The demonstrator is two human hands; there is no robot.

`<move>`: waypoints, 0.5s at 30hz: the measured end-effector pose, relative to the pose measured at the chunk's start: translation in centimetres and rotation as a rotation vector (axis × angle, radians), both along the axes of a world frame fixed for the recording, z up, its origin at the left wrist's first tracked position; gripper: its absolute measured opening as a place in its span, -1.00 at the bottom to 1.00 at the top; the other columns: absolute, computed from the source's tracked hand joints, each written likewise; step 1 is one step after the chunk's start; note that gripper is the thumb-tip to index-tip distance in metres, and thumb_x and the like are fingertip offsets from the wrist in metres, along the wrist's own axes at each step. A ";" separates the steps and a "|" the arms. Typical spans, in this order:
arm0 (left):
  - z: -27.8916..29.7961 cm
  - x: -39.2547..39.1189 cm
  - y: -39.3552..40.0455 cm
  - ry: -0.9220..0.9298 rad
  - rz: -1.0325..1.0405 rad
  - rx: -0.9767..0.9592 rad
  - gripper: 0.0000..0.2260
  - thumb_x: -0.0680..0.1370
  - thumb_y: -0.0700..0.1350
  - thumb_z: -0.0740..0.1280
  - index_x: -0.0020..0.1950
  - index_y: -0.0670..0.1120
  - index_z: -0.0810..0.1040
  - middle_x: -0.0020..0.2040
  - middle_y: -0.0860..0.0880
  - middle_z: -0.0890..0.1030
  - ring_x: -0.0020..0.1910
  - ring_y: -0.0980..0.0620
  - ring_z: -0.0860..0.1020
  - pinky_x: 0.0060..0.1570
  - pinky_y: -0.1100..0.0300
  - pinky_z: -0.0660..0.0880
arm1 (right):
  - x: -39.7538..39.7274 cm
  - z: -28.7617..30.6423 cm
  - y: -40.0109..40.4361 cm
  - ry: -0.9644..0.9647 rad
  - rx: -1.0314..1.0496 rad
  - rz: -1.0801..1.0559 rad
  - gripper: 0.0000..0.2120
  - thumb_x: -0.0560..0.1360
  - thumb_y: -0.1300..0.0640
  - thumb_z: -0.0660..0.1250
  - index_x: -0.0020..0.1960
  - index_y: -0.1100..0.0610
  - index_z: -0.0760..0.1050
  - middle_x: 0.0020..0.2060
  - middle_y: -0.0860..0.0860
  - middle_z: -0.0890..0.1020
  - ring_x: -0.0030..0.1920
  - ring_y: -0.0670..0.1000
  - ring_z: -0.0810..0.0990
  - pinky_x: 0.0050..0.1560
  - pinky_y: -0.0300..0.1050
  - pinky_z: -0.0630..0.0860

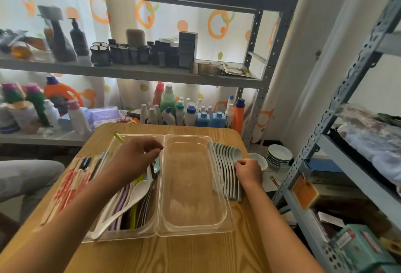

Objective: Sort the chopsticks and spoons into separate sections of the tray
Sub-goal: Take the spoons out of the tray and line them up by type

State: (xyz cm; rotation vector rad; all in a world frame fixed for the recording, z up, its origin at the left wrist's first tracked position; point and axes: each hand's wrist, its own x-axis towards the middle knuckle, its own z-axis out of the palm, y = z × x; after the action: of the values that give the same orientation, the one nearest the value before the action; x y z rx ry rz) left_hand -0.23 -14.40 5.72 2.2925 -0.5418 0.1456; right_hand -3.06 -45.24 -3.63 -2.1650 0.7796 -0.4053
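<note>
Wrapped chopsticks point(71, 183) flat on table point(195, 255) far left, left hand point(134, 159) pinching a utensil over left tray section point(130, 196) holding loose chopsticks and white spoon point(128, 203), right section point(191, 181) bare, right hand point(247, 171) curled on spoon row point(225, 164) beside tray.

Clear two-section tray point(161, 185) at frame centre. Left section point(108, 231): mixed pastel chopsticks point(128, 205) lying lengthwise, one white spoon point(132, 194) slanted across them. Right section point(191, 185) bare. Row of white spoons point(225, 164), overlapped, just right of the tray's rim.
</note>
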 end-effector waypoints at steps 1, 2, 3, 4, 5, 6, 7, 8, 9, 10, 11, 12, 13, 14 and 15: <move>-0.1 0.0 0.2 0.006 -0.002 -0.008 -0.85 0.56 -0.15 0.34 -0.03 0.11 0.61 -0.12 0.14 0.63 -0.09 0.22 0.56 -0.09 0.26 0.47 | 0.1 -0.1 0.0 -0.004 0.009 0.012 -0.79 0.58 0.18 0.30 0.02 0.29 0.66 -0.04 0.19 0.70 0.01 0.18 0.63 0.02 0.01 0.53; -0.1 0.1 0.4 0.010 0.000 -0.007 -0.86 0.56 -0.16 0.34 -0.04 0.09 0.60 -0.13 0.14 0.63 -0.10 0.22 0.56 -0.13 0.30 0.45 | 0.1 -0.2 -0.1 -0.006 0.023 0.018 -0.77 0.59 0.17 0.28 0.06 0.29 0.65 -0.01 0.20 0.69 0.04 0.18 0.62 0.04 0.00 0.52; -0.2 0.2 0.6 0.018 0.005 0.000 -0.87 0.56 -0.16 0.34 -0.03 0.08 0.61 -0.13 0.14 0.62 -0.11 0.23 0.56 -0.16 0.33 0.43 | 0.1 -0.2 -0.2 -0.010 0.039 0.019 -0.76 0.60 0.17 0.27 0.10 0.28 0.64 0.03 0.19 0.69 0.06 0.18 0.62 0.04 -0.02 0.50; -0.3 0.2 0.8 0.026 0.010 0.008 -0.88 0.56 -0.16 0.34 -0.02 0.06 0.61 -0.13 0.13 0.62 -0.11 0.23 0.56 -0.17 0.34 0.43 | 0.1 -0.3 -0.3 -0.018 0.061 0.014 -0.75 0.61 0.16 0.27 0.14 0.27 0.63 0.06 0.18 0.68 0.09 0.17 0.61 0.04 -0.05 0.48; -0.4 0.3 1.0 0.038 0.013 0.012 -0.89 0.56 -0.16 0.34 -0.01 0.05 0.61 -0.14 0.13 0.61 -0.12 0.23 0.56 -0.18 0.34 0.43 | 0.0 -0.5 -0.6 -0.030 0.079 0.009 -0.74 0.61 0.15 0.27 0.19 0.26 0.62 0.10 0.17 0.68 0.11 0.16 0.60 0.06 -0.07 0.46; -0.5 0.4 1.3 0.052 0.017 0.012 -0.89 0.57 -0.15 0.34 -0.02 0.06 0.60 -0.15 0.14 0.61 -0.13 0.23 0.56 -0.19 0.33 0.44 | 0.0 -0.7 -0.7 -0.039 0.092 0.007 -0.73 0.60 0.15 0.28 0.21 0.25 0.61 0.13 0.16 0.67 0.14 0.15 0.60 0.08 -0.10 0.45; -0.6 0.4 1.5 0.063 0.020 0.010 -0.89 0.57 -0.15 0.34 -0.03 0.07 0.60 -0.16 0.16 0.60 -0.13 0.22 0.56 -0.18 0.31 0.45 | -0.2 -0.8 -0.8 -0.051 0.095 0.006 -0.73 0.60 0.17 0.29 0.22 0.25 0.60 0.14 0.16 0.66 0.15 0.14 0.60 0.09 -0.12 0.44; -0.6 0.4 1.7 0.071 0.024 0.009 -0.89 0.57 -0.15 0.34 -0.04 0.07 0.60 -0.16 0.17 0.59 -0.14 0.22 0.56 -0.17 0.29 0.46 | -0.3 -0.8 -0.8 -0.061 0.093 0.002 -0.74 0.59 0.18 0.30 0.22 0.26 0.60 0.14 0.16 0.66 0.16 0.14 0.60 0.10 -0.14 0.43; -0.7 0.4 2.0 0.074 0.026 0.009 -0.89 0.57 -0.15 0.34 -0.03 0.07 0.60 -0.17 0.17 0.59 -0.14 0.22 0.56 -0.15 0.27 0.47 | -0.4 -0.9 -0.9 -0.070 0.092 -0.006 -0.74 0.58 0.19 0.32 0.21 0.27 0.61 0.14 0.16 0.66 0.16 0.13 0.60 0.10 -0.15 0.42; -0.7 0.4 2.2 0.079 0.025 0.011 -0.89 0.57 -0.15 0.34 -0.03 0.06 0.60 -0.17 0.17 0.59 -0.13 0.21 0.57 -0.13 0.25 0.48 | -0.5 -0.9 -0.9 -0.077 0.093 -0.013 -0.75 0.57 0.19 0.33 0.20 0.27 0.61 0.13 0.16 0.67 0.15 0.13 0.60 0.09 -0.16 0.42; -0.8 0.3 2.4 0.089 0.025 0.017 -0.89 0.57 -0.15 0.33 -0.03 0.06 0.60 -0.17 0.16 0.60 -0.12 0.19 0.57 -0.11 0.23 0.49 | -0.5 -1.0 -1.0 -0.082 0.096 -0.017 -0.75 0.56 0.19 0.35 0.19 0.27 0.62 0.11 0.16 0.67 0.13 0.11 0.61 0.07 -0.17 0.42; -0.8 0.3 2.7 0.103 0.027 0.026 -0.89 0.57 -0.14 0.33 -0.03 0.06 0.60 -0.15 0.15 0.61 -0.11 0.17 0.57 -0.09 0.19 0.50 | -0.6 -1.0 -1.1 -0.083 0.097 -0.020 -0.76 0.55 0.19 0.36 0.17 0.26 0.63 0.09 0.16 0.68 0.09 0.10 0.62 0.05 -0.18 0.43; -0.9 0.4 3.0 0.120 0.030 0.038 -0.89 0.57 -0.13 0.33 -0.04 0.07 0.60 -0.14 0.13 0.62 -0.10 0.16 0.58 -0.07 0.16 0.50 | -0.6 -0.9 -1.1 -0.082 0.095 -0.024 -0.77 0.55 0.18 0.37 0.15 0.26 0.64 0.06 0.16 0.69 0.04 0.07 0.61 0.02 -0.17 0.43; -0.9 0.4 3.3 0.140 0.033 0.055 -0.89 0.57 -0.12 0.34 -0.05 0.09 0.60 -0.13 0.12 0.63 -0.09 0.14 0.58 -0.05 0.14 0.51 | -0.6 -0.9 -1.2 -0.080 0.094 -0.030 -0.78 0.54 0.18 0.38 0.13 0.27 0.65 0.04 0.16 0.69 -0.01 0.05 0.60 0.00 -0.17 0.44; -0.9 0.4 3.5 0.161 0.033 0.074 -0.89 0.56 -0.12 0.35 -0.07 0.10 0.59 -0.13 0.12 0.63 -0.09 0.14 0.58 -0.05 0.14 0.52 | -0.6 -0.9 -1.4 -0.081 0.092 -0.037 -0.78 0.54 0.19 0.38 0.12 0.27 0.65 0.02 0.16 0.70 -0.03 0.04 0.59 -0.01 -0.16 0.44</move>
State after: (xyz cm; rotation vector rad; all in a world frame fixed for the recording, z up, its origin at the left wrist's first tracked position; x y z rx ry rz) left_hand 0.16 -10.86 4.86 2.3601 -0.4334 -0.0436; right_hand -3.68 -46.60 -4.53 -2.0382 0.7794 -0.4648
